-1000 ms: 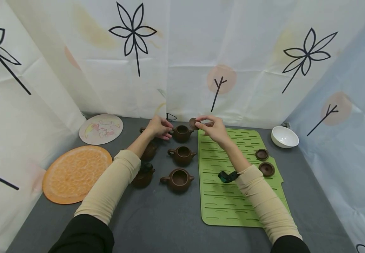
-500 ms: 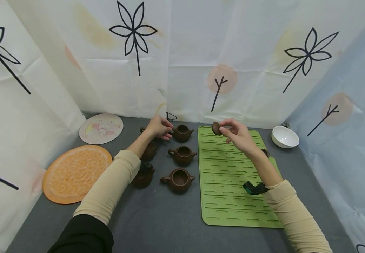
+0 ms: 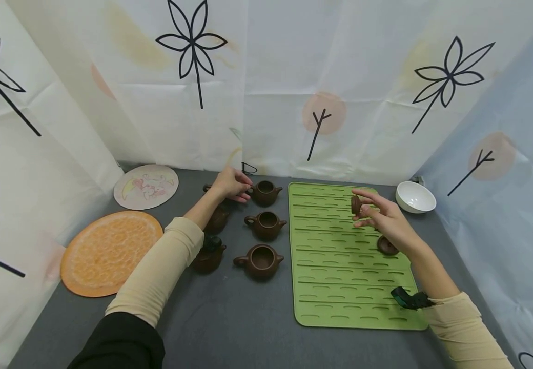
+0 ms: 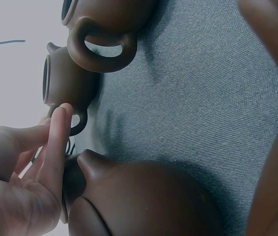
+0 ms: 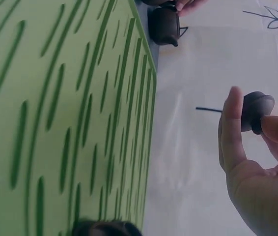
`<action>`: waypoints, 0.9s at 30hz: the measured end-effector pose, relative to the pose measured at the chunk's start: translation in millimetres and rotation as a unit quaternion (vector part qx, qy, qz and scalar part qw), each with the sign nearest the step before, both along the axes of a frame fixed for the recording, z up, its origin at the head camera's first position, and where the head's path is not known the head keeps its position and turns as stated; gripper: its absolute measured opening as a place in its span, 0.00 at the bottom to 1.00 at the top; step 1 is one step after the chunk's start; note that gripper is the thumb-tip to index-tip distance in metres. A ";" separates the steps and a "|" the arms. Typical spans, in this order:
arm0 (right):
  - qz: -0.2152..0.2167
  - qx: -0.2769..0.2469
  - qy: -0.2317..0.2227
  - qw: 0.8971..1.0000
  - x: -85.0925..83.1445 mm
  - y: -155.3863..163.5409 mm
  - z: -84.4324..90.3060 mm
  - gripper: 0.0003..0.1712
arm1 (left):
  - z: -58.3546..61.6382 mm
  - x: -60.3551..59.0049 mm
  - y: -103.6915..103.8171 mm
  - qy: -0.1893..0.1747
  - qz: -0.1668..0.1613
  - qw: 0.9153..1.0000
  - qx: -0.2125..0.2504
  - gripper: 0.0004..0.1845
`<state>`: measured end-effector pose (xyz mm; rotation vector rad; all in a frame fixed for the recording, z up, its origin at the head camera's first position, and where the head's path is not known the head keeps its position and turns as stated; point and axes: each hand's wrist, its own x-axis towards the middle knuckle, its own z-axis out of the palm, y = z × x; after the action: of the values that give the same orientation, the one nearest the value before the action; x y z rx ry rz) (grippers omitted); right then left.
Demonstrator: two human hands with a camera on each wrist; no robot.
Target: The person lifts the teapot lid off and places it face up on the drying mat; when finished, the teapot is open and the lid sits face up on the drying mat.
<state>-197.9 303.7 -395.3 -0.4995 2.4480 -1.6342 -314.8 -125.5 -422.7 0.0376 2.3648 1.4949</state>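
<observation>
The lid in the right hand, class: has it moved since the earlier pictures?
Yes: the lid in the right hand has moved right, over the green mat toward the white bowl.

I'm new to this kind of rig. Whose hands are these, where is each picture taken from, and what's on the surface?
There is no machine: these are a person's bare hands. The wide view comes from a camera on the head, the two close ones from a camera on each wrist.

On the grey surface stand three open teapots, with more brown pots partly behind the left arm. Nearby are an orange round mat, a pale round mat and a white bowl.

The left hand pinches the farthest open teapot's handle; the right hand holds a lid over the green mat.
</observation>
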 end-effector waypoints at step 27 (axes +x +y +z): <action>-0.021 0.035 -0.075 0.996 38.9 45.5 -46.1 0.40 | 0.0 0.7 1.4 0.006 0.002 1.000 -0.001 0.12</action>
<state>-159.0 349.2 -441.3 -0.3059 2.4100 -1.5334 -314.1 -124.1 -422.7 0.0417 2.3779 1.4987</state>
